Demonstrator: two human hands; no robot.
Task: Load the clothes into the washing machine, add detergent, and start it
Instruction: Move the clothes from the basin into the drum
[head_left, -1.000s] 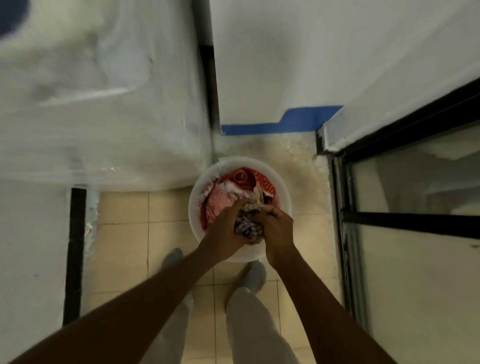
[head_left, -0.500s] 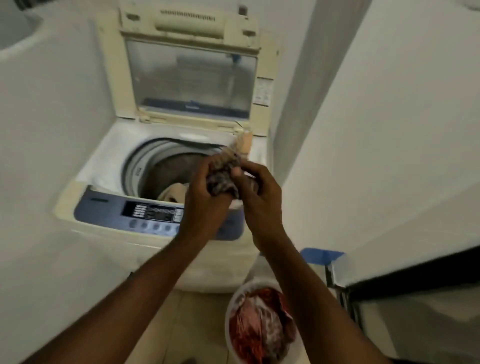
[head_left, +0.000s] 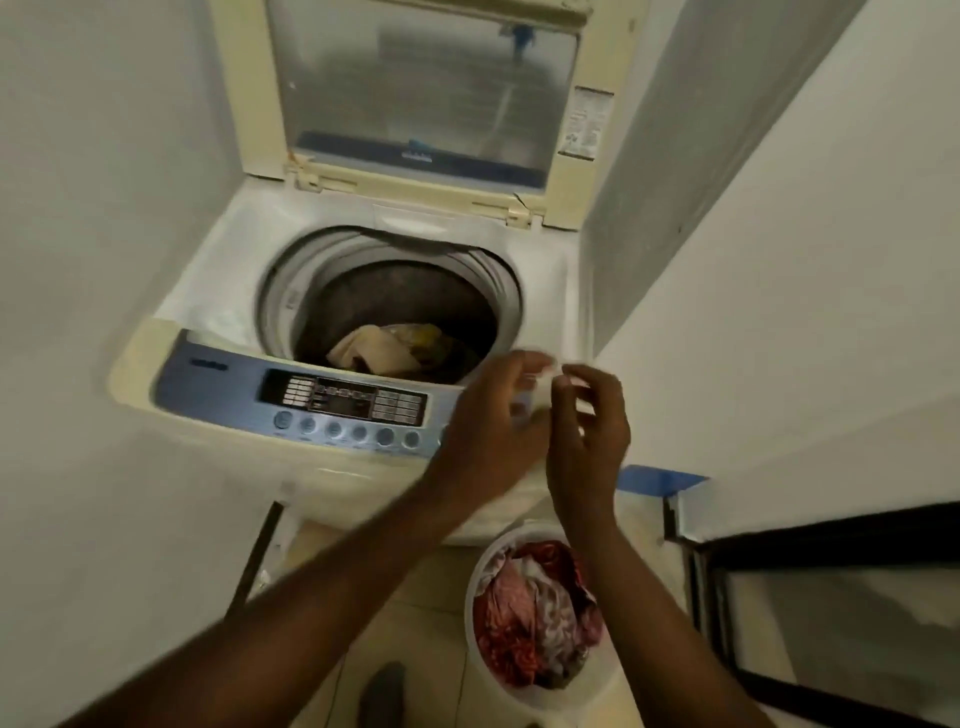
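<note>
Both hands are hovering side by side over the front right corner of the washing machine (head_left: 208, 291), just past the right end of its control panel (head_left: 343, 400); the left hand (head_left: 483, 431) and the right hand (head_left: 589, 431) are both showing loosely curled, slightly parted fingers, and neither is plainly holding anything, though blur is smearing the fingertips; the lid (head_left: 415, 88) is standing upright at the back edge, leaving the drum (head_left: 405, 291) open, with a few pale clothes in the drum (head_left: 384, 348) lying behind and to the left of the hands, nearer the left one. The clothes in the bucket (head_left: 530, 618) are sitting almost straight below the hands, heaped inside the white bucket (head_left: 469, 597) on the floor against the machine's front right corner; the right forearm is passing directly over it, so the right hand is looking better placed for the downward reach that I judge is coming next.
</note>
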